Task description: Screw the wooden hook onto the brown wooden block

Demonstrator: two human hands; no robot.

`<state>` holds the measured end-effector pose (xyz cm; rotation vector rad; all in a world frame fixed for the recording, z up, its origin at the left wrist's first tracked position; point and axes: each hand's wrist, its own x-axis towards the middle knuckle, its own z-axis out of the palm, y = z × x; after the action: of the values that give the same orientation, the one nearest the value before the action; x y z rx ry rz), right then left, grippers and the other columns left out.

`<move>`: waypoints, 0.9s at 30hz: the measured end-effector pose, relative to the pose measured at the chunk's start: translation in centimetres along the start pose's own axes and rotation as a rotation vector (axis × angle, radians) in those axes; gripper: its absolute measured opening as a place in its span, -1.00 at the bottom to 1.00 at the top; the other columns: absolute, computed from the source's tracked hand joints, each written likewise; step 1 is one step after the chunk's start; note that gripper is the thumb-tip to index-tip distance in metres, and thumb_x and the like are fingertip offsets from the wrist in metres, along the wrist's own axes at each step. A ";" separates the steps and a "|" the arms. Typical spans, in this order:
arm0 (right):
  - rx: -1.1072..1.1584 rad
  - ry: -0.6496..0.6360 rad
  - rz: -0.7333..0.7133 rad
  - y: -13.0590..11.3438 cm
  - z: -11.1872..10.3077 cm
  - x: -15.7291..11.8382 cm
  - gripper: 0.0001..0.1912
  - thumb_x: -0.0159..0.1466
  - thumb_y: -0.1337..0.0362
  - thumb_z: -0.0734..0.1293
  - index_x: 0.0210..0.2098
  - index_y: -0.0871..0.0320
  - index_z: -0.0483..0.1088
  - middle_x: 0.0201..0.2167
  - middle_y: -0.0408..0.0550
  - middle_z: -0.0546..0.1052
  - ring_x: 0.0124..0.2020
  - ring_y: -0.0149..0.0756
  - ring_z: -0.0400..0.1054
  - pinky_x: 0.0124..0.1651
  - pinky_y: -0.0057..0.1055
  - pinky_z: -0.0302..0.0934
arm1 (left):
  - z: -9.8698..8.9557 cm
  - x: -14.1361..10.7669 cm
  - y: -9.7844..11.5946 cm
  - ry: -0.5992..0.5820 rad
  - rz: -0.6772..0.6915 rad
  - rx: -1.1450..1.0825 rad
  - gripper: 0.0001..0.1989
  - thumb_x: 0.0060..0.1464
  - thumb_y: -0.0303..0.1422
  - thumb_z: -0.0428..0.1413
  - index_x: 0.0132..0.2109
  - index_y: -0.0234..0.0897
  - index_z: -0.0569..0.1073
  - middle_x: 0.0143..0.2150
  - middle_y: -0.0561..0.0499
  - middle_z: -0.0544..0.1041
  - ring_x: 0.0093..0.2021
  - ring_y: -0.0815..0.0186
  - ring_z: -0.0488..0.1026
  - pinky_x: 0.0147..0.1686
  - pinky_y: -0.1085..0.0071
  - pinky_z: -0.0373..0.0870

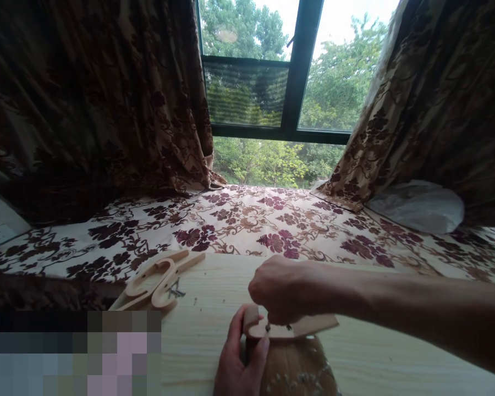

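Note:
A pale wooden piece with a curved, hooked end lies on a dark brown wooden block. My left hand grips the hooked end, thumb in front and fingers behind. Over the piece, my right hand is closed in a fist, knuckles up. Whatever it holds is mostly hidden; a thin part seems to reach down from it to a small dark screw or hole by my left thumb. A second dark spot shows farther right on the wood.
More curved wooden pieces lie at the left of the pale wooden tabletop, with several screws beside them. Small shavings dot the block. Behind are a flowered cloth, a white plastic bag, curtains and a window.

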<state>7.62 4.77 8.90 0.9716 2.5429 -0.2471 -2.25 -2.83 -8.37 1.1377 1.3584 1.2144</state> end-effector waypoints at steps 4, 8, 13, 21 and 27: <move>-0.140 -0.071 0.013 -0.4 -0.9 -0.2 -0.84 0.02 0.27 0.44 -0.50 0.27 0.51 -0.64 -0.06 0.49 -0.61 -0.35 0.33 -0.58 -0.46 0.09 | -0.1 -0.3 0.9 0.000 0.039 -0.030 -0.41 -0.05 -0.12 0.10 0.12 -0.29 0.30 0.02 -0.07 0.51 0.10 0.13 0.37 0.13 0.35 0.19; -0.275 0.006 -0.062 -2.1 -0.7 -1.7 -0.90 0.15 0.42 0.33 -0.46 0.27 0.50 -0.53 0.02 0.54 -0.48 -0.27 0.40 -0.47 -0.40 0.12 | -0.2 -0.2 0.8 0.000 0.059 -0.035 -0.41 -0.06 -0.11 0.13 0.10 -0.31 0.32 0.01 -0.07 0.52 0.08 0.14 0.39 0.10 0.42 0.23; -0.299 0.003 -0.156 -2.7 0.1 -2.3 -0.81 0.16 0.55 0.28 -0.49 0.24 0.48 -0.49 0.01 0.56 -0.39 -0.25 0.43 -0.43 -0.38 0.10 | 0.0 0.0 0.0 0.000 0.083 -0.033 -0.38 -0.06 -0.10 0.12 0.13 -0.31 0.30 0.04 -0.08 0.50 0.11 0.16 0.37 0.08 0.44 0.25; -0.030 -0.257 0.112 0.4 -0.9 0.8 -0.69 0.18 0.10 0.38 -0.47 0.27 0.46 -0.54 -0.10 0.50 -0.49 -0.35 0.39 -0.45 -0.40 0.24 | -0.2 -0.1 0.6 -0.033 0.121 -0.016 -0.44 -0.03 -0.12 0.11 0.09 -0.28 0.31 0.03 -0.09 0.47 0.11 0.14 0.34 0.15 0.30 0.16; 0.045 0.005 0.259 0.1 0.5 -3.0 -0.77 0.18 0.14 0.37 -0.42 0.21 0.49 -0.57 -0.17 0.47 -0.55 -0.43 0.31 -0.53 -0.49 0.11 | -0.3 -0.3 -0.8 0.068 0.193 -0.008 -0.47 -0.03 -0.24 0.07 0.09 -0.36 0.35 0.10 -0.18 0.42 0.16 0.11 0.29 0.19 0.26 0.14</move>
<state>9.86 2.92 9.74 1.3055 2.3921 -0.2268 -2.58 -3.19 -9.11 1.2545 1.3152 1.4067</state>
